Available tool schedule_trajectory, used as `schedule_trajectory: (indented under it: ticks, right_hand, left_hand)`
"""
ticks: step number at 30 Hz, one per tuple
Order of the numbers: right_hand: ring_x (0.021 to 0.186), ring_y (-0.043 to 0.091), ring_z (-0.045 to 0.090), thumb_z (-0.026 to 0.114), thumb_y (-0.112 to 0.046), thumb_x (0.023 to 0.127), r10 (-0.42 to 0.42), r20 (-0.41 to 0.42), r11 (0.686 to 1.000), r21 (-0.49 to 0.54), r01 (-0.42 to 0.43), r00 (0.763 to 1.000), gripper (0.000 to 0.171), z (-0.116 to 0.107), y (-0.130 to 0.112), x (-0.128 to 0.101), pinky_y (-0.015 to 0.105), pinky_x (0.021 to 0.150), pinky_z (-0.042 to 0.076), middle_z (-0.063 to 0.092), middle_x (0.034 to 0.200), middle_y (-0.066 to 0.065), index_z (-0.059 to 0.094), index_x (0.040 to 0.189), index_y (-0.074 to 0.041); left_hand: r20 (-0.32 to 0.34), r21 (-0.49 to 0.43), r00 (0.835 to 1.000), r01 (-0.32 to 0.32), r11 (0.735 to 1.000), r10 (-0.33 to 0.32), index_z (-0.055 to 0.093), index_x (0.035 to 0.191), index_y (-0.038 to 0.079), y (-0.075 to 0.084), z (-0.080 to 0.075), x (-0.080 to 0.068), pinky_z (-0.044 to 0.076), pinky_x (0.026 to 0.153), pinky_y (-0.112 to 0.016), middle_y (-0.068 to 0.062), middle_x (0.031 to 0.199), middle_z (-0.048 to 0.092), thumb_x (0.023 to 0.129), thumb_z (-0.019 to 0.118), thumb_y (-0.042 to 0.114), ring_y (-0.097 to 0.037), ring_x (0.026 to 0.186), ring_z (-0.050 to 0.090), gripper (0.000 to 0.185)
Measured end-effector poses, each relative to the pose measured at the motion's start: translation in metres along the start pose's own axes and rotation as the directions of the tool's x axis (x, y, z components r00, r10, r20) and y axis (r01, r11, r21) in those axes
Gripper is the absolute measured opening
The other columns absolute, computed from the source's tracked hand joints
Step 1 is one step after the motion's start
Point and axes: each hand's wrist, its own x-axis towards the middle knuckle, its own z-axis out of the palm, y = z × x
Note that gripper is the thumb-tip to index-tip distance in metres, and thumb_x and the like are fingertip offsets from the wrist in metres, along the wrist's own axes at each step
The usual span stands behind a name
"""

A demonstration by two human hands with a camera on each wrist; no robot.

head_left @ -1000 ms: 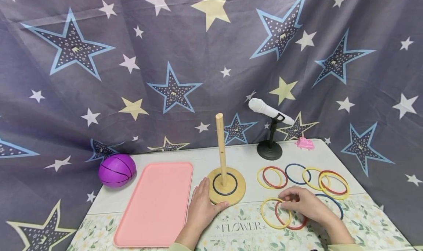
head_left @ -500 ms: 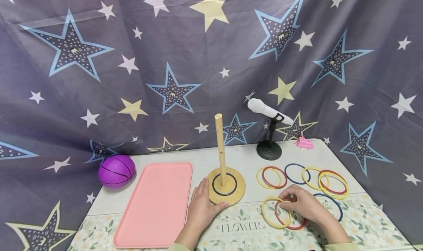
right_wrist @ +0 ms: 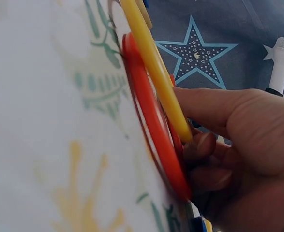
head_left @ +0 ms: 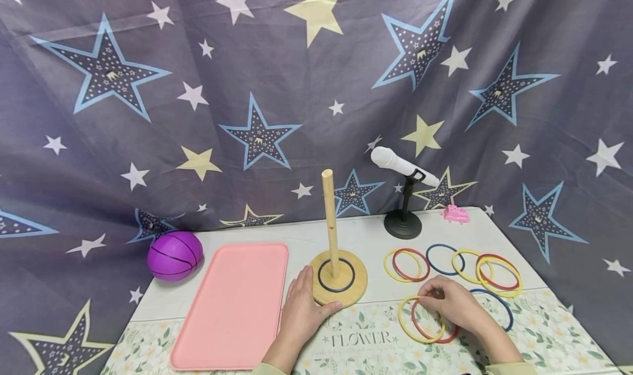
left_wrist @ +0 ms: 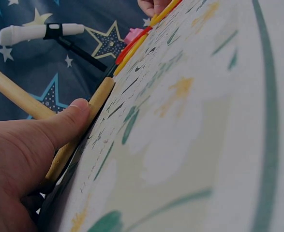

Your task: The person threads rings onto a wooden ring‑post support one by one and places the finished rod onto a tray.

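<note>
Yellow ring (head_left: 419,320) pinched, right hand (head_left: 457,309), "FLOWER" mat (head_left: 361,340)

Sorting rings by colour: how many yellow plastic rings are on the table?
4: one by the right hand at; three behind, at and. Others may hide under the hand.
</note>
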Motion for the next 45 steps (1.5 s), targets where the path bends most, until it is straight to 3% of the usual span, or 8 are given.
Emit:
schedule_trajectory:
  ticks: [18,30,37,45]
  right_hand:
    - [0.082,0.020,0.063,0.085,-0.022,0.099,0.041,-0.012,0.988,0.153,-0.039,0.999,0.011,-0.0005,0.0014,-0.0012,0.030,0.072,0.050,0.072,0.092,-0.001,0.079,0.103,-0.014]
    - [0.078,0.017,0.055,0.084,-0.023,0.101,-0.019,-0.058,0.984,0.173,0.029,0.998,0.015,-0.0069,-0.0010,-0.0034,0.028,0.065,0.045,0.070,0.091,0.000,0.080,0.109,-0.012]
    - [0.066,0.018,0.053,0.082,-0.017,0.102,0.039,-0.038,0.959,0.282,-0.027,0.999,0.016,-0.0076,-0.0033,-0.0041,0.027,0.053,0.047,0.064,0.084,0.005,0.078,0.113,-0.007]
    - [0.065,0.021,0.054,0.079,-0.021,0.105,0.097,-0.028,0.920,0.383,-0.079,0.995,0.026,-0.0096,-0.0050,-0.0024,0.031,0.055,0.048,0.062,0.084,0.005,0.074,0.122,-0.002]
  left_hand:
    - [0.007,-0.013,1.000,0.020,1.000,-0.020,0.040,0.164,-0.010,0.0014,-0.0014,-0.0008,0.030,0.127,-0.067,-0.033,0.168,0.041,0.075,0.098,0.059,-0.056,0.156,0.036,0.127]
    - [-0.001,-0.010,1.000,0.002,1.000,-0.002,0.040,0.164,-0.012,0.0023,-0.0025,-0.0011,0.028,0.129,-0.064,-0.035,0.167,0.041,0.075,0.098,0.057,-0.053,0.157,0.037,0.126]
    - [0.001,-0.004,1.000,0.004,1.000,-0.004,0.040,0.164,-0.011,0.0014,-0.0021,-0.0012,0.028,0.129,-0.063,-0.033,0.168,0.041,0.076,0.097,0.059,-0.053,0.157,0.037,0.126]
    - [0.004,-0.001,1.000,0.005,1.000,-0.005,0.040,0.164,-0.011,0.0012,-0.0014,-0.0007,0.028,0.130,-0.063,-0.033,0.167,0.042,0.076,0.098,0.058,-0.052,0.157,0.037,0.126]
